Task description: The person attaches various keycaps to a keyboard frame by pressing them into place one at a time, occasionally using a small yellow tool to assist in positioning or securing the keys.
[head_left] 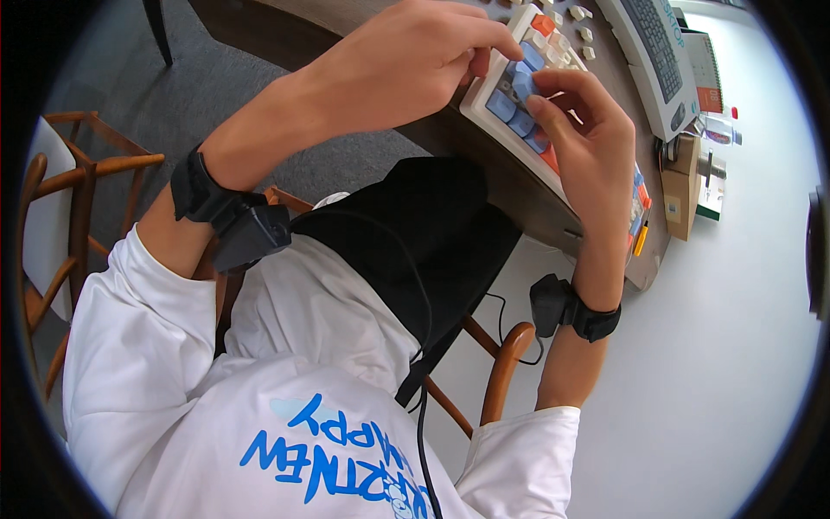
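A white-cased keyboard (474,105) lies at the desk's front edge, with blue, orange and cream keycaps. My left hand (415,65) is at its near left edge. The index finger bends over the top onto the keys, and the other fingers curl against the case, their tips partly hidden. Between thumb and index finger of my right hand (592,121) is a blue keycap (524,84), held just over the key rows. Around it, some key positions show darker without caps. My right palm hides part of the keyboard's right half.
Loose cream keycaps (587,35) lie scattered beyond the keyboard. A boxed keyboard and mouse set (653,65) stands behind it. Farther right are a cardboard box (681,186) and a plastic bottle (723,131). A yellow-handled tool (641,239) lies by the desk's right edge. Wooden chairs (82,177) stand left.
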Tool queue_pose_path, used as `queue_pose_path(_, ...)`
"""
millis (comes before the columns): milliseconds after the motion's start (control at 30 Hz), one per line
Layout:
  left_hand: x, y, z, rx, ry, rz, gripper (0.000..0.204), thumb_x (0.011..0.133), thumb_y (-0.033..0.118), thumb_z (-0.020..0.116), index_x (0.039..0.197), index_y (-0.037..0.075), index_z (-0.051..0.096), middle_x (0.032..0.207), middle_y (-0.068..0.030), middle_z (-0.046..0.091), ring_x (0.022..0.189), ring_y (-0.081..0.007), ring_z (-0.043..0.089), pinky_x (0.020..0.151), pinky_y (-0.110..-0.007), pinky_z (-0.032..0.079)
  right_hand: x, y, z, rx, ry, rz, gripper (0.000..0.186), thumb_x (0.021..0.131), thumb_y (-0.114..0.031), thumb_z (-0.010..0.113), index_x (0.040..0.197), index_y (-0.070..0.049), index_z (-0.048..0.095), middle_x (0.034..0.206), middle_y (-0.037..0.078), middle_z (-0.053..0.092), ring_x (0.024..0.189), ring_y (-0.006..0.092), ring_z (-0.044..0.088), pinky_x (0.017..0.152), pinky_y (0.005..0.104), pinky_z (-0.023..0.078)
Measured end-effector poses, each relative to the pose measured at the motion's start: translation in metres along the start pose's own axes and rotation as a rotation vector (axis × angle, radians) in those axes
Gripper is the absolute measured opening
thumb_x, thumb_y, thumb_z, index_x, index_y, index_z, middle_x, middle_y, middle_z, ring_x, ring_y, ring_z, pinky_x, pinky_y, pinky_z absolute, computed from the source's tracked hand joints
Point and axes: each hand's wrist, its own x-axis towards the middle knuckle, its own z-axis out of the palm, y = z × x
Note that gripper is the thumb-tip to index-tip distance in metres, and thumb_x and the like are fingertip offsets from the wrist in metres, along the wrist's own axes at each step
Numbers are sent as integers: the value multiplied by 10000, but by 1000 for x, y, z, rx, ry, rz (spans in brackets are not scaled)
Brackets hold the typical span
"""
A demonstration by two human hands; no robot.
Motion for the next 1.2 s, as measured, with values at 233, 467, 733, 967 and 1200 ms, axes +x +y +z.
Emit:
queue_pose_path(233, 1, -5, 1, -22, 22, 38, 248, 923, -10, 568, 1142, -63, 670, 1004, -252, 666, 941, -426, 666, 843, -451, 528, 5, 2, -8, 107, -71, 132, 178, 928, -46, 738, 1097, 4, 713, 965, 44, 730, 846, 80, 652, 752, 237, 531)
queue_pose_path(467, 0, -6, -4, -10, -10, 9, 241, 917, 2, 579, 1130, -71, 664, 969, -271, 672, 908, -443, 668, 819, -457, 534, 7, 6, -11, 232, -85, 167, 219, 938, -51, 745, 1139, 33, 722, 973, 50, 726, 858, 77, 647, 752, 216, 529)
queue_pose_path(733, 0, -10, -1, 5, -33, 32, 244, 920, -9, 561, 1127, -97, 657, 977, -293, 672, 901, -433, 673, 818, -447, 538, 2, 9, -7, 212, -32, 158, 227, 932, -25, 734, 1150, 36, 716, 981, 67, 719, 886, 98, 657, 768, 220, 543)
queue_pose_path(967, -1, 4, -8, -14, -19, 34, 239, 922, -16, 557, 1121, -108, 653, 982, -300, 674, 898, -430, 675, 816, -437, 539, 2, 7, -7, 143, -16, 107, 211, 941, -17, 725, 1144, 36, 712, 998, 75, 714, 920, 108, 669, 801, 233, 556)
queue_pose_path(1200, 2, -5, -5, -54, -63, -15, 230, 937, -3, 554, 1118, -105, 654, 991, -295, 679, 903, -428, 677, 828, -432, 543, 4, 6, -8, 57, -43, 36, 104, 946, 26, 688, 1046, 36, 712, 974, 51, 703, 827, 108, 684, 747, 234, 562)
